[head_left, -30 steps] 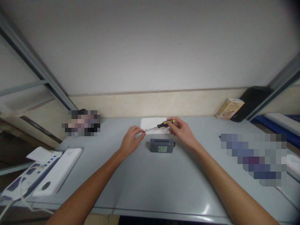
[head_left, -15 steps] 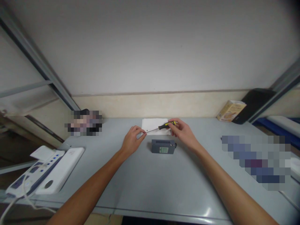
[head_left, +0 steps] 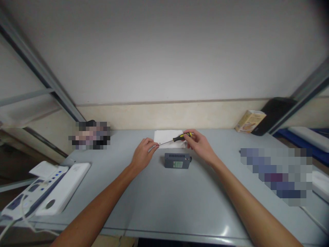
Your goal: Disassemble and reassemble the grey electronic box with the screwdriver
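In my right hand (head_left: 197, 142), fingers closed round its handle, is a black and yellow screwdriver (head_left: 178, 138). Its thin shaft points left, above a white sheet of paper (head_left: 167, 134). My left hand (head_left: 144, 152) pinches the shaft's tip between thumb and fingertips; whether a small part is also in that pinch is hidden. A tiny dark piece (head_left: 159, 143) shows against the paper beside these fingertips. Just below the screwdriver stands a dark grey metal box (head_left: 177, 164) with vent slots along its top, a pale green label and a small black connector on its right.
Left on the grey table (head_left: 154, 206) lie a power strip (head_left: 36, 192) with a cable and a white flat device (head_left: 68, 185). A yellow carton (head_left: 250, 121) and a black panel (head_left: 273, 115) lean at the back right. Blurred patches cover things on both sides.
The whole view has shifted slightly, putting most things a little further left. Both hands keep the same hold on the screwdriver, and the box stays where it was.
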`<state>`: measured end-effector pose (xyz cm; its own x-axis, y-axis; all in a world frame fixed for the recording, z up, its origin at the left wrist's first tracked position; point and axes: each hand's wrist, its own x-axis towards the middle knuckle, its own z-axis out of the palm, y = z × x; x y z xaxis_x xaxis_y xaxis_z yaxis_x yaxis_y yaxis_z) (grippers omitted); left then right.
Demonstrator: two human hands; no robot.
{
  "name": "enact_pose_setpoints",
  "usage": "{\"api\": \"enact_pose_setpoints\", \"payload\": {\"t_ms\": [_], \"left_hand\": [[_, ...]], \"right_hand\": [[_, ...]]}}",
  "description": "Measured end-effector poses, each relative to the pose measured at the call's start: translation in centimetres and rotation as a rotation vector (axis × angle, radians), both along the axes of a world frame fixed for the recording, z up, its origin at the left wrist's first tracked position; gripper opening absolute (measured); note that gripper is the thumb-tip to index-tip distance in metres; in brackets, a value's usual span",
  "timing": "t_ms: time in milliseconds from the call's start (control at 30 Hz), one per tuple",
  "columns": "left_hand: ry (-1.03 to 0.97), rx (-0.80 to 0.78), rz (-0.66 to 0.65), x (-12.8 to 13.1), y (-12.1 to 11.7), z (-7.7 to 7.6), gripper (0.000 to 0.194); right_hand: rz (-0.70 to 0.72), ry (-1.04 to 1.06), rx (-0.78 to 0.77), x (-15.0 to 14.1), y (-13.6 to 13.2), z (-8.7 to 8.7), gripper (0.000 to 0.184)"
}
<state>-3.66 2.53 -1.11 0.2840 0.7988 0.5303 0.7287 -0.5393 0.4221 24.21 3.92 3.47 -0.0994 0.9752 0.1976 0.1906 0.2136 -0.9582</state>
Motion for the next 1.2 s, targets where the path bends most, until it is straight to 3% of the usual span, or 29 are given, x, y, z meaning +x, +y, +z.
{"api": "enact_pose_setpoints", "payload": {"t_ms": [567,767,833,1000,1200], "left_hand": [[-0.108,-0.078,-0.072,0.8,-0.3,0.1,0.017],[-0.236,0.061,0.112,1.0,-1.2,1.4,0.029],[-0.223,0.093,0.035,1.0,-2.0,2.2,0.03],[-0.022,0.021,-0.351,1.5,-3.6,3.4,0.031],[-0.046,-0.024,-0.397,2.1,-3.4,2.0,0.019]], "right_hand": [[0.029,-0.005,0.059,0.2,0.0,0.1,0.041],[-0.041,0.027,0.07,0.5,0.0,0.7,0.044],[-0.079,0.036,0.068,0.6,0.0,1.0,0.047],[-0.144,0.06,0.066,1.1,0.2,1.3,0.048],[-0.169,0.078,0.078,1.5,0.5,1.0,0.049]]}}
